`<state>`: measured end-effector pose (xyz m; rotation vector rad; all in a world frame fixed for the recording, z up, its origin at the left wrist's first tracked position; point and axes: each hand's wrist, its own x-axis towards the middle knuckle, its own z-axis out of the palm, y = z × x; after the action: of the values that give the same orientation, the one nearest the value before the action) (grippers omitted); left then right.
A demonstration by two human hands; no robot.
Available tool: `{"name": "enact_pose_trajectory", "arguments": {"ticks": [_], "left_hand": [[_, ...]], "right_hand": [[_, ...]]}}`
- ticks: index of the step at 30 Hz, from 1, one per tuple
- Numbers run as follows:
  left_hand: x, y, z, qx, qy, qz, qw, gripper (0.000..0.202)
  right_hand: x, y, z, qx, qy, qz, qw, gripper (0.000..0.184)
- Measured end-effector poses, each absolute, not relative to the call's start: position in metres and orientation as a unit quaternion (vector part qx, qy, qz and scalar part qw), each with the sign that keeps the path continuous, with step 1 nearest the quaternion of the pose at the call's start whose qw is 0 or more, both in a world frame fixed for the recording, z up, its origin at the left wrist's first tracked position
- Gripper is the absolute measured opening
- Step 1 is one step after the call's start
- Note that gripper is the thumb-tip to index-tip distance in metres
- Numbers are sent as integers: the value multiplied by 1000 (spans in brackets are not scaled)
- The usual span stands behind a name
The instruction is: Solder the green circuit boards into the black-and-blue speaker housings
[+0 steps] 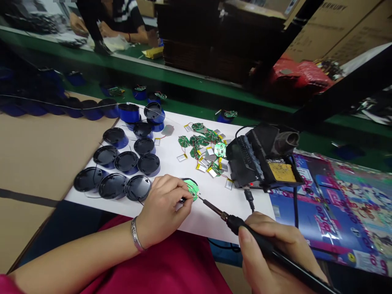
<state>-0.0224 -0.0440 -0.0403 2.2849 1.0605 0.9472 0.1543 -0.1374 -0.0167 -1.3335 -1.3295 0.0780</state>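
Observation:
My left hand (162, 210) is closed in a pinch on a small round green circuit board (192, 188) at the front of a white sheet (171, 153). My right hand (275, 255) grips a black soldering iron (245, 228), and the iron's thin tip reaches the right edge of that board. A silver bracelet sits on my left wrist. Just left of the held board stand several round black and blue housings (125, 161).
A heap of green boards and small silver batteries (205, 149) lies mid-sheet. A black soldering stand with a yellow sponge (263, 159) sits to the right on a colourful printed sheet (346, 208). Cardboard (39, 151) lies left. Another person's hands (92, 28) work at the far bench.

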Motion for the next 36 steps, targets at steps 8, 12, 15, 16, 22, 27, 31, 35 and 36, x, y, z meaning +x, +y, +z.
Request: {"name": "enact_pose_trajectory", "arguments": {"ticks": [8,12,15,16,22,27,31,35,36], "left_hand": [[-22,-44,-42,820,390,344,238,13],[-21,-44,-42,827,391,334,228,15],[-21,-44,-43,829,392,331,221,15],[-21,-44,-43,829,392,332,220,15],[-20,-44,-41,828,398,331,215,15],[-18,-45,-41,827,406,328,208,15],[-18,-44,-41,827,408,324,210,15],[-17,-44,-41,827,412,318,210,15],[-17,-44,-41,828,413,317,210,15]], "right_hand": [[159,-137,-22,-546,-637,60,541,23],[159,-138,-24,-542,-644,66,536,26],[157,-137,-21,-543,-644,59,535,24],[157,-137,-20,-541,-645,56,536,23],[157,-132,-10,-517,-686,65,507,25],[157,-131,-8,-515,-692,59,502,25],[161,-133,-10,-508,-703,75,491,30],[164,-134,-12,-503,-715,77,480,30],[166,-134,-12,-503,-718,78,474,30]]}}
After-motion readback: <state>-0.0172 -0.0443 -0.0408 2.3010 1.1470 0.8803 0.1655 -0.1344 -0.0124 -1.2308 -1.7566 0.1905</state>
